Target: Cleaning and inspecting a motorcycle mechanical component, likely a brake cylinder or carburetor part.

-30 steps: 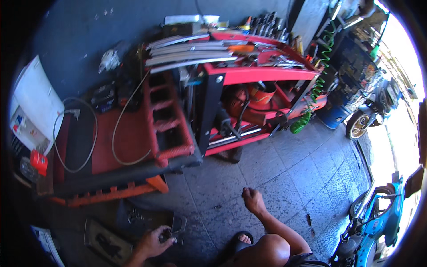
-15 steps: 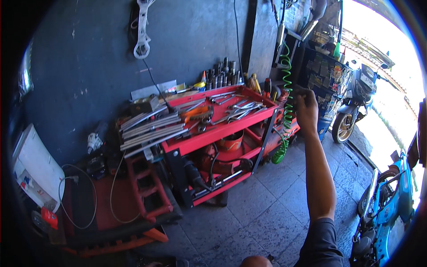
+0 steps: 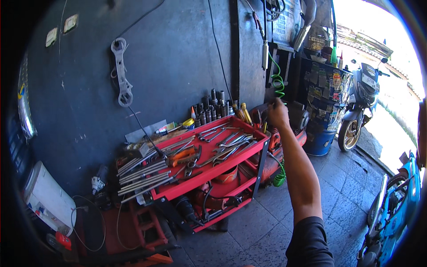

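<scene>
My right arm stretches forward over the far right corner of a red tool cart (image 3: 204,167). At its end my right hand (image 3: 279,115) has its fingers curled closed; what they hold, if anything, is too dark and small to make out. Just above the hand hangs a green coiled air hose (image 3: 278,82), whose lower coils (image 3: 279,179) show below the forearm, beside the cart. Yellow-handled screwdrivers (image 3: 245,113) stand upright at the cart's corner, left of the hand. Several wrenches (image 3: 231,144) lie in the top tray. My left hand is out of view.
Metal rods (image 3: 144,181) and orange-handled pliers (image 3: 183,155) lie at the cart's left end, with sockets (image 3: 213,107) standing behind. A blue drum (image 3: 321,140) and a parked motorcycle (image 3: 362,100) stand at the back right. A light-blue motorbike (image 3: 402,200) is nearer, on the tiled floor.
The view has tilted up, showing more wall. My right hand has moved left and farther in, over the cart's far corner, and the green hose coils have shifted beside it.
</scene>
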A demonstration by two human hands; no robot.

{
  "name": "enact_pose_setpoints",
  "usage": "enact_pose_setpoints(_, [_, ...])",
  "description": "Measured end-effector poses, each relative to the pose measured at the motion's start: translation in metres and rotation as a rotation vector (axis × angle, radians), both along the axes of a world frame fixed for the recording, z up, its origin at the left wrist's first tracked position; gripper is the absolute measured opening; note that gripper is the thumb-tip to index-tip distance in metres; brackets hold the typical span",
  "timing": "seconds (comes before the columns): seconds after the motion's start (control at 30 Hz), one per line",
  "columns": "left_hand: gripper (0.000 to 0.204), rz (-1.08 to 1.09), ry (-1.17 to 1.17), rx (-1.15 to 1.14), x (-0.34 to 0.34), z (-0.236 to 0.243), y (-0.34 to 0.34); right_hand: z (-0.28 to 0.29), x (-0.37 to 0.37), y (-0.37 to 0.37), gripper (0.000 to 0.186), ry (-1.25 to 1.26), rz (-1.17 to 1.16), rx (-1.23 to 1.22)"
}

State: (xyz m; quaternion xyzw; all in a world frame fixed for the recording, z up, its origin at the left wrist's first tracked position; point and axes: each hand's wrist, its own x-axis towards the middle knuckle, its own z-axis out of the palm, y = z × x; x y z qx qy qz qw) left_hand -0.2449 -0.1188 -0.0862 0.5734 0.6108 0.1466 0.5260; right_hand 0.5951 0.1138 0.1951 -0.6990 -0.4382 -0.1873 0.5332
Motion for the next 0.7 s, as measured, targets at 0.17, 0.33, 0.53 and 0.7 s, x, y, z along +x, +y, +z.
enact_pose_setpoints(0.17, [0.038, 0.103, -0.041, -0.095, -0.017, 0.018, -0.015, -0.007, 0.011, 0.014, 0.024, 0.040, 0.082, -0.099])
enact_pose_setpoints(0.33, [0.043, 0.285, -0.037, -0.127, 0.000, 0.044, -0.029, -0.019, 0.018, 0.019, 0.024, 0.007, 0.113, -0.217])
enact_pose_setpoints(0.53, [0.044, 0.237, 0.396, -0.099, 0.050, 0.113, -0.031, -0.036, 0.023, 0.019, 0.031, -0.098, 0.214, -0.431])
enact_pose_setpoints(0.7, [0.033, 0.222, 0.099, -0.107, 0.033, 0.080, -0.011, -0.042, 0.006, -0.019, 0.030, -0.012, 0.176, 0.037])
